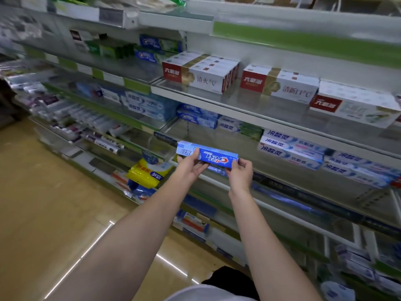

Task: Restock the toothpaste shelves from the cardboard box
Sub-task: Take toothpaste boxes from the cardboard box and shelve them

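Observation:
A blue toothpaste box [214, 156] with upside-down lettering is held level in front of the shelves. My left hand [189, 167] grips its left end and my right hand [239, 172] grips its right end. The box hovers just ahead of the rail of a shelf [271, 208], below a shelf holding blue and white toothpaste boxes [290, 148]. Red, gold and white toothpaste boxes [200, 71] stand on the shelf above. No cardboard box is in view.
Shelving runs from the far left to the near right, stocked with more boxes and tubes [86, 122]. A yellow and blue pack [147, 172] hangs at a lower shelf edge. Tan floor [54, 192] lies to the left.

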Tool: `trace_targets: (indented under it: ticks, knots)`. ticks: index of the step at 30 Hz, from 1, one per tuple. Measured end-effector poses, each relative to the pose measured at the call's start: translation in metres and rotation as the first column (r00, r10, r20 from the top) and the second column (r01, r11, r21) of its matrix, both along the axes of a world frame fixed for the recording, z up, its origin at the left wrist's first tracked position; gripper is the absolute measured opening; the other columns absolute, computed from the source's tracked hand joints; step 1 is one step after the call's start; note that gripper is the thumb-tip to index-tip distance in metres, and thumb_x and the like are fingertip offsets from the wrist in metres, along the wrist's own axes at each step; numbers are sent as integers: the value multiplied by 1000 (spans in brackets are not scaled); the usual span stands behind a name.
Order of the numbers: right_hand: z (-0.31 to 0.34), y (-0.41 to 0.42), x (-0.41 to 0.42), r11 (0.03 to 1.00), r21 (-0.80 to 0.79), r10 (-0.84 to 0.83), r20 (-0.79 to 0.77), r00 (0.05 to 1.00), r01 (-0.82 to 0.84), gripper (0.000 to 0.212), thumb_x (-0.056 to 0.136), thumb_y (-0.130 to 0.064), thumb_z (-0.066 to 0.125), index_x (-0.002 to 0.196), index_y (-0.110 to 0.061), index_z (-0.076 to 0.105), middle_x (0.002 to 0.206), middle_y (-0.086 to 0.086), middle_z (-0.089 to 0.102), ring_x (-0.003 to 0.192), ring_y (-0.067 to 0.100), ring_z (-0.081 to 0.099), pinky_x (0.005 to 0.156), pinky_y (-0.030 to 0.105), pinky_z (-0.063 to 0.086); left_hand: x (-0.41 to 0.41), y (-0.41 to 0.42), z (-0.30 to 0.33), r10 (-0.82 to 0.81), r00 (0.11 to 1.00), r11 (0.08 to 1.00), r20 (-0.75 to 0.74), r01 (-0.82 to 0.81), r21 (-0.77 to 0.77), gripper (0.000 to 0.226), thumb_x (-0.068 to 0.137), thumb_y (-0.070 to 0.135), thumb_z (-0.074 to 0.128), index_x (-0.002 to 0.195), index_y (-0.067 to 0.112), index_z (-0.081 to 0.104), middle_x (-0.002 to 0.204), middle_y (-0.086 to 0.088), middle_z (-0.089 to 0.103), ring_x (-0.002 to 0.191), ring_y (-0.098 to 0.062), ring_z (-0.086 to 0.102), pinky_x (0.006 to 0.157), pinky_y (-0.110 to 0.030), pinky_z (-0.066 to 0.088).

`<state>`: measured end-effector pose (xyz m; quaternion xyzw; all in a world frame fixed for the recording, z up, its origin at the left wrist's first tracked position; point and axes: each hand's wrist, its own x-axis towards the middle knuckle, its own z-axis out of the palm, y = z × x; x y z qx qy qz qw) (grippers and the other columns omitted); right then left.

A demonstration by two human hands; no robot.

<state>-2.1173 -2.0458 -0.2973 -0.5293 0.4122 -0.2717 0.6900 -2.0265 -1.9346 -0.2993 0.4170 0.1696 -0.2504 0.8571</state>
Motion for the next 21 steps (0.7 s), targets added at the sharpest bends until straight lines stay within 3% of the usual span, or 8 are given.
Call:
trace_targets:
  ticks: [3, 6, 8, 13, 17, 21]
  knots:
    - [4, 4, 23, 998, -62, 6, 15, 1000, -5, 7, 102, -17, 57, 100, -23, 59, 100, -6, 68, 95, 16, 69, 85, 33, 59, 20, 5, 10, -2, 1000, 1000, 20, 1, 12, 55, 98, 14, 63, 146, 11, 37, 120, -20, 64, 104, -34, 68, 68, -47, 61]
    - [7, 4, 45, 999, -48, 8, 52, 999, -6, 6, 102, -18, 59, 105, -24, 59, 96, -11, 65, 93, 12, 68, 83, 30, 58, 39, 4, 14, -8, 1000, 1000, 3, 8, 21, 29, 99, 16, 62, 125, 6, 53, 124, -20, 63, 118, -35, 62, 89, -49, 55]
    - [7, -1, 61, 1000, -17, 21, 65, 998, -20, 8, 101, -20, 61, 106, -25, 58, 95, -12, 64, 94, 14, 69, 87, 35, 59, 53, 1, 15, -29, 999, 999, -24, 30, 31, 16, 98, 15, 62, 110, 6, 56, 117, -19, 65, 117, -35, 62, 92, -49, 54]
    - [2, -18, 101, 997, 26, 73, 100, 992, -76, 23, 99, -16, 63, 119, -22, 53, 101, -10, 64, 103, 21, 68, 96, 46, 56, 86, -8, 16, -30, 997, 995, -67, 36, 91, 28, 99, 15, 62, 121, 1, 53, 113, -21, 66, 122, -37, 61, 83, -45, 56]
    - [0, -31, 125, 993, 13, 114, 126, 985, -117, 31, 102, -6, 56, 131, -14, 59, 98, -15, 62, 99, 15, 67, 97, 46, 57, 112, -22, 13, 35, 997, 999, -66, -33, 39, 25, 102, 11, 54, 125, 1, 54, 112, -23, 62, 126, -40, 56, 95, -48, 51]
    - [-6, -34, 146, 991, -59, 120, 6, 993, -120, 29, 101, -7, 56, 120, -27, 62, 94, -19, 62, 98, 17, 68, 98, 45, 56, 123, -30, 14, 1, 997, 999, -79, 2, 40, 11, 103, 7, 49, 103, -1, 57, 113, -25, 60, 109, -37, 62, 91, -41, 55]
